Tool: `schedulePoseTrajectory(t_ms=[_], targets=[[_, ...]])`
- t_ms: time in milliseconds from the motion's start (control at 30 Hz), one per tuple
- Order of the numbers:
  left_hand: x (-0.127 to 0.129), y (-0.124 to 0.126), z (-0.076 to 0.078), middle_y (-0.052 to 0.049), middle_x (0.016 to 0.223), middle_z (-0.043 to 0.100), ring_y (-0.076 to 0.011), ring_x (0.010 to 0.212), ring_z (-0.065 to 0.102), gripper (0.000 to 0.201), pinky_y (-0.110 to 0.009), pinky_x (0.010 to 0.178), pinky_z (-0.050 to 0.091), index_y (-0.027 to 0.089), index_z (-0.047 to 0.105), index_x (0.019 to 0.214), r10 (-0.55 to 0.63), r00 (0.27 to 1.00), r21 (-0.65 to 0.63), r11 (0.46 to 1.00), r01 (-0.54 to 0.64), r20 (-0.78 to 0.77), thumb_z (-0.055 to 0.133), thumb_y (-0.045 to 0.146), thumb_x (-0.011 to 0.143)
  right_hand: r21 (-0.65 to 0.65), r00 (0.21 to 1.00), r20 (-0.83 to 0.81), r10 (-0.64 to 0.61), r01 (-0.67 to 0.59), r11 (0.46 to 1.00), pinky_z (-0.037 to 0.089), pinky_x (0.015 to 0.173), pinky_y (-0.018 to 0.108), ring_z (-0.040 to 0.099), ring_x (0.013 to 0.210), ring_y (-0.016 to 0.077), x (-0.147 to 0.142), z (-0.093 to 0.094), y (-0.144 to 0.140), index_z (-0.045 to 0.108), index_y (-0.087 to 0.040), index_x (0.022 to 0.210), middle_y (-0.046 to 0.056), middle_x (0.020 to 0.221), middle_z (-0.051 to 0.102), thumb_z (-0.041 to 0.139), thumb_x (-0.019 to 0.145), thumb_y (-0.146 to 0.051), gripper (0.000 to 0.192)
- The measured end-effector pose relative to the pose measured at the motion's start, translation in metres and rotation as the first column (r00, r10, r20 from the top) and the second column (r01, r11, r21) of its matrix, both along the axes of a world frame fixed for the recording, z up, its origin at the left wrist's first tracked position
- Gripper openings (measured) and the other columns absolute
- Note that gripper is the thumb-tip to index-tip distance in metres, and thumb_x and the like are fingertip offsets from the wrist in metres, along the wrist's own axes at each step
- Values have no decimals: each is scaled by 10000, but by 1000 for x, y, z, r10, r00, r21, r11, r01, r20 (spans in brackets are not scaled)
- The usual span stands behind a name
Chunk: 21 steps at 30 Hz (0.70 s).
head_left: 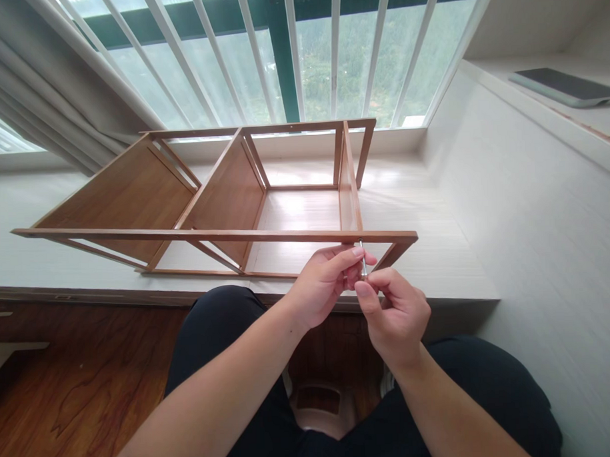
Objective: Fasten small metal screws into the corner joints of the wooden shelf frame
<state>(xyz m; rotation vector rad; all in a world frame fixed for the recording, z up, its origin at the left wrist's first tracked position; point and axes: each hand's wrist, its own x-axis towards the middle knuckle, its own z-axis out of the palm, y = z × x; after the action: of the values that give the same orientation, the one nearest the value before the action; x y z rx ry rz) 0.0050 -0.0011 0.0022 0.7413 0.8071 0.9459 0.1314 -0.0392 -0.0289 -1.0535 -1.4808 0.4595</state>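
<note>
Your right hand [398,312] pinches the lower end of the slim metal rod [363,260] between thumb and curled fingers. Your left hand [323,281] curls around its upper part, thumb beside the shaft — whether those fingers press on it, you cannot tell from here. The rod's top meets the near rail of the wooden frame [295,234], close to the rail's right end.

The rod looks stiff and light, smooth enough to twist or slip in damp fingertips, so hold it near the lower end for turning and steady it lightly just under the rail. The frame lies on its side on the pale ledge [456,263], in front of the window bars [334,61]. Judge it rigid but awkward — long, open, only moderately heavy. If you need to hold it, take a solid rail near a joint; the thin panels probably flex more and mark easily.
</note>
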Motion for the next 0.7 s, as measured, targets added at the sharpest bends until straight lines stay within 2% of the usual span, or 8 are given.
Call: schedulePoseTrajectory(t_ms=[200,433,700], targets=[[1,-1,0,15,610,512,-112,596,511,334,-248,630,431,130,717,809,9,1000,2,1000,-9,1,746,463,820,21,999,36,-34,33,999,333,446,220,370,432,67,0,0,2,569,-194,681,-53,550,503,688,898,-310,274],[1,-2,0,12,604,514,-114,595,512,316,-247,621,421,137,717,823,18,1000,-10,1000,-18,12,738,452,833,21,999,41,-36,35,999,352,455,223,416,447,73,1,4,3,605,-189,689,-26,595,607,682,903,-289,249],[1,-2,-1,-9,651,577,-117,605,534,342,-245,606,428,130,722,820,47,999,-3,999,-46,6,770,468,800,45,997,70,-42,39,998,372,472,227,437,456,83,0,6,5,615,-192,710,-21,590,614,665,909,-282,224]])
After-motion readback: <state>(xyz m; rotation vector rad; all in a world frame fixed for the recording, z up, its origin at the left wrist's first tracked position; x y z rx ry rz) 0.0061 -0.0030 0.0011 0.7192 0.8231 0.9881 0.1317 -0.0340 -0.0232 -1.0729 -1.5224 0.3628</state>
